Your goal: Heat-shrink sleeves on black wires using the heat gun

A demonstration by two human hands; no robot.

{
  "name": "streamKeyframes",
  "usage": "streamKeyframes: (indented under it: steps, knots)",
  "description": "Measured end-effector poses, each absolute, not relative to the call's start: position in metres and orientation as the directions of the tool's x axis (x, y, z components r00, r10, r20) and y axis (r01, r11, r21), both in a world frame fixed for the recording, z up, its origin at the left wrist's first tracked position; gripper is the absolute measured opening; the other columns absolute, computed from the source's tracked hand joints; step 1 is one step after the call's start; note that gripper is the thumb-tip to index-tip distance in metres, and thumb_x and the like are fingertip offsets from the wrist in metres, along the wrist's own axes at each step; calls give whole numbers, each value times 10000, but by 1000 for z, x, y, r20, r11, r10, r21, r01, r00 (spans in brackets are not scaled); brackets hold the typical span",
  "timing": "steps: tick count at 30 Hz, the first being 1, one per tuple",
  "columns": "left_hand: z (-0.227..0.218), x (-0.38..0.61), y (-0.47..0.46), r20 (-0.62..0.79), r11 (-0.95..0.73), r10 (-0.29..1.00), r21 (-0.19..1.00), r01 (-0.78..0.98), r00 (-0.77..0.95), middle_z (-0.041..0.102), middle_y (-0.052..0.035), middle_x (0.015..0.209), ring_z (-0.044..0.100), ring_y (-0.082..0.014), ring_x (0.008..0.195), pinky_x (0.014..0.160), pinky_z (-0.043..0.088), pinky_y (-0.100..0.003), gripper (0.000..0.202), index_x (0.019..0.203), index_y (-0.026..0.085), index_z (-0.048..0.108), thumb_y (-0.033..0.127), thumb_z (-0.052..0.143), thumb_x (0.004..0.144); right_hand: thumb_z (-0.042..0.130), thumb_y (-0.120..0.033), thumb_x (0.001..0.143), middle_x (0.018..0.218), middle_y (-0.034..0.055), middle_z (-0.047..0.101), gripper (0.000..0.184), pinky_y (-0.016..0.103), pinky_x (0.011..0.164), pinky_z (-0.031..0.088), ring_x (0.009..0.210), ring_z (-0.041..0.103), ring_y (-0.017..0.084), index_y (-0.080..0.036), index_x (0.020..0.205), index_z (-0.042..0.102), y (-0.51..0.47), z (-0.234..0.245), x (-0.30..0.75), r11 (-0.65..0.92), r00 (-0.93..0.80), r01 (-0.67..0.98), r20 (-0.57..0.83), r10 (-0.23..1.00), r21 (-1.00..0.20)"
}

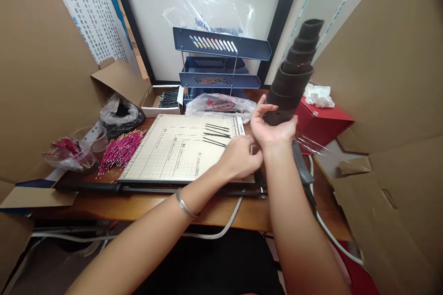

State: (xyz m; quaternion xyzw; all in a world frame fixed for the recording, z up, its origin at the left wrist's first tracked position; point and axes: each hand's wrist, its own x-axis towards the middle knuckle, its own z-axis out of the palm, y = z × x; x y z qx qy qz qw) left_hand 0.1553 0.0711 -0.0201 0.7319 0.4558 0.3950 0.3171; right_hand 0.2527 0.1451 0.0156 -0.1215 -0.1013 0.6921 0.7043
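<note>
My right hand [275, 126] is curled around the lower end of a black, stepped tube [289, 80] that leans up to the right. Its fingers show only in part. My left hand [240, 156] is closed at the right side of a paper cutter [173, 152], close to my right wrist. What it holds, if anything, is hidden. Several short, thin black strips [216, 133] lie in rows on the cutter's board, just beyond my left hand. The cutter's long black lever [92, 187] lies along the front edge.
A heap of pink wires [121, 150] and plastic cups [71, 152] sit at left. Behind are a white box [162, 110] of black pieces, a blue tray rack [221, 50] and a plastic bag [221, 105]. A red box [323, 122], grey handle [302, 166] and white cable [332, 235] are at right.
</note>
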Motion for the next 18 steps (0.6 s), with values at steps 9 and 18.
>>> streamKeyframes:
  steps: [9,18]
  knots:
    - [-9,45,82,212,-211,972,619,756,97,351,18,534,360,-160,567,618,246,-344,362,561,236,280,232,451,879,312,-573,1107,950,89,762,498,167,410,476,534,560,89,-217,1060,657,146,10,282,39,81,-987,-280,957,-153]
    - [-10,7,106,204,-104,979,557,824,-14,261,12,528,293,-158,545,621,209,-365,408,516,240,219,189,470,834,185,-734,1087,952,87,776,698,137,296,364,374,354,34,-196,1198,616,146,15,277,-20,-15,-1000,-386,922,-10]
